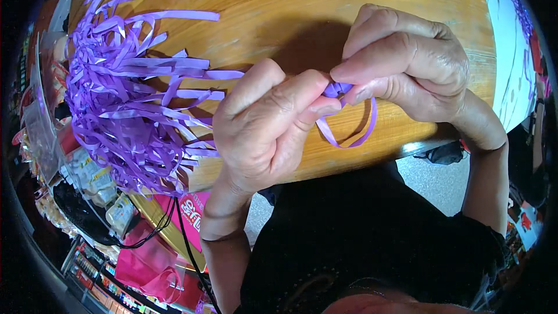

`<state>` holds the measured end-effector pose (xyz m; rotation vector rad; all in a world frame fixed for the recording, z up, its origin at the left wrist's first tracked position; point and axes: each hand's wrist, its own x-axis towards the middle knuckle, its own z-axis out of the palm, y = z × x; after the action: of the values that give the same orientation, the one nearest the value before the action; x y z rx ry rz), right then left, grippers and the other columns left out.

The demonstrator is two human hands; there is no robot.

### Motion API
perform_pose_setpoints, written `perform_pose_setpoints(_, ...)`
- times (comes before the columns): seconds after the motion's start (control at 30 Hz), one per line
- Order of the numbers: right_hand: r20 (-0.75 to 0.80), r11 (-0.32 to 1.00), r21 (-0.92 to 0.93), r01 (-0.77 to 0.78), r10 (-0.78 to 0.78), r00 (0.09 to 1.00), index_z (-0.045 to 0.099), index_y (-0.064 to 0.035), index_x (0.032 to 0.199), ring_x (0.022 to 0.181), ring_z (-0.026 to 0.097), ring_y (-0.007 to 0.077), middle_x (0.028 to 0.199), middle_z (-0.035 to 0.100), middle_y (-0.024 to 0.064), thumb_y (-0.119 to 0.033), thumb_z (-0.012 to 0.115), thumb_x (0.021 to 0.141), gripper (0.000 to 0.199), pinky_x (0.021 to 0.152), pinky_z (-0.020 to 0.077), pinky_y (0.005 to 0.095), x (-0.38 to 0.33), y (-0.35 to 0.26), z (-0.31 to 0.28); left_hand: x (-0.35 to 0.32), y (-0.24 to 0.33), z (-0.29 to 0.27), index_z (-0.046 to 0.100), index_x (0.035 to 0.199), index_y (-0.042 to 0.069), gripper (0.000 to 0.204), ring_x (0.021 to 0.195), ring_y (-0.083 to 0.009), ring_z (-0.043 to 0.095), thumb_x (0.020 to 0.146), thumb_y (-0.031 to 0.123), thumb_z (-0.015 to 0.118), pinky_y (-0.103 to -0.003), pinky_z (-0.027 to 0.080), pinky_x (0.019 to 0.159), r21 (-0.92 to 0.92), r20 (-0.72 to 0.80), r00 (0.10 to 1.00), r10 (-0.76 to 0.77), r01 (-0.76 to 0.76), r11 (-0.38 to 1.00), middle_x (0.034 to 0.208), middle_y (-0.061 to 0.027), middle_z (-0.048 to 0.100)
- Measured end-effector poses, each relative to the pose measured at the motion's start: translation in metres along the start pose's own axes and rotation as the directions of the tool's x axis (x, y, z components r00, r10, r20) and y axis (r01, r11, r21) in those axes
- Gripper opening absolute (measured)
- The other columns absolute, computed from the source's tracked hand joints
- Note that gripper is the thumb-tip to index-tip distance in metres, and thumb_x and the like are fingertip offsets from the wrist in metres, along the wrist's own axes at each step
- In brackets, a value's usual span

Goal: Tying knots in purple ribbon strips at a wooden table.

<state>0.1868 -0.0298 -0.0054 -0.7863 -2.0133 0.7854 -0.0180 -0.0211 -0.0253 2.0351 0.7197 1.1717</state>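
Above the wooden table, my left hand (264,125) and my right hand (415,61) meet over a small folded piece of purple ribbon (336,89). Both hands pinch it between thumb and forefinger, one from each side. A thin loop of the same ribbon (365,134) hangs below the fingers, near the table's front edge. The fingertips partly hide the folded part, so its exact shape cannot be made out. Left of my left hand lies a large tangled heap of purple ribbon strips (125,99), with several loose ends pointing toward the hand.
The wooden table (273,6) has a curved front edge close to my body. A white marbled surface (511,75) adjoins it at the right. Bagged packages (93,177), a pink bag (148,264) and a black cord (186,238) are at the lower left.
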Motion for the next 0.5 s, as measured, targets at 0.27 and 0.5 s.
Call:
perform_pose_setpoints(0.27,-0.01,0.998,0.06,0.012,-0.012,1.0,0.065,0.0008,0.09,0.066,0.055,0.0165,0.078,0.059,0.0091,-0.011,0.068,0.076,0.018,0.056,0.0433,0.0262,0.0001,-0.0007,-0.0004,0.0003,-0.0025,0.0014,0.066,0.088,-0.002,0.02,0.05,-0.0121,0.041,0.07,0.005,0.073,-0.025,0.031,0.044,-0.175,0.006,0.999,-0.032,0.032,0.984,0.064,-0.0045,0.051)
perform_pose_setpoints(0.5,-0.006,0.998,-0.049,0.047,-0.048,0.999,0.065,0.0011,0.09,0.065,0.055,0.0183,0.076,0.058,0.0094,-0.011,0.069,0.074,0.021,0.055,0.0429,0.0281,-0.0002,-0.0019,0.0017,0.0026,-0.0003,-0.0026,0.066,0.087,-0.001,0.018,0.048,-0.0124,0.038,0.071,0.006,0.072,-0.026,0.029,0.043,-0.077,0.044,0.998,-0.04,0.043,0.996,0.06,-0.0035,0.044)
